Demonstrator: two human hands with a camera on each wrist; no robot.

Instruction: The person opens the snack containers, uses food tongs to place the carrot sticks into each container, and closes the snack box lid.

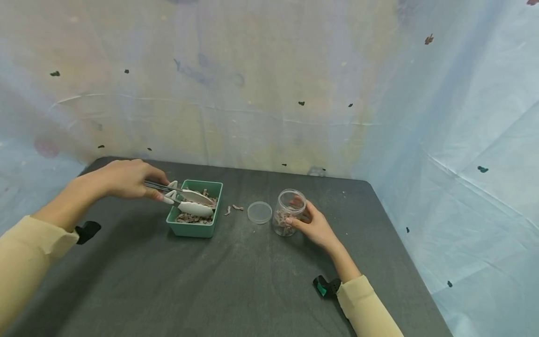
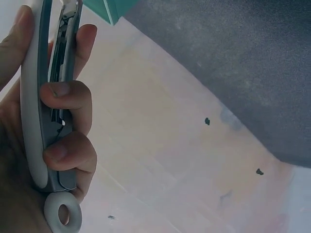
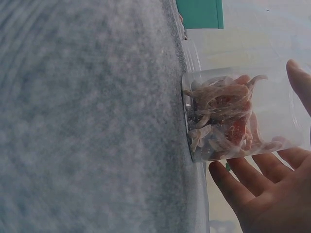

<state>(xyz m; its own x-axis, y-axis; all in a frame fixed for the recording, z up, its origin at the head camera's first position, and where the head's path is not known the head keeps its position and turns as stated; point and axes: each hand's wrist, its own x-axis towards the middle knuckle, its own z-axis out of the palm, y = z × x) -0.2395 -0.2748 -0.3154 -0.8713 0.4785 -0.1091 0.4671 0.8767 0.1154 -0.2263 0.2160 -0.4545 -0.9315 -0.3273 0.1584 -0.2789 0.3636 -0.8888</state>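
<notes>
My left hand (image 1: 130, 180) grips a pair of tongs (image 1: 197, 209) by the handles. In the left wrist view, fingers wrap the grey-and-white handle (image 2: 35, 102), with a ring at its end. The tongs' white heads dip into a green rectangular tub (image 1: 191, 230) and stand apart among brownish dried strips (image 1: 189, 218). My right hand (image 1: 316, 228) holds a clear, lidless jar (image 1: 290, 194) upright on the table, thumb on one side and fingers on the other. Similar strips (image 3: 223, 111) fill the jar's lower part in the right wrist view.
Between tub and jar, a round clear lid (image 1: 259, 213) lies flat on the dark grey table (image 1: 236, 290). Two loose strips (image 1: 237, 207) lie beside the tub. A pale spotted sheet (image 1: 252, 93) hangs behind the table and along its right side.
</notes>
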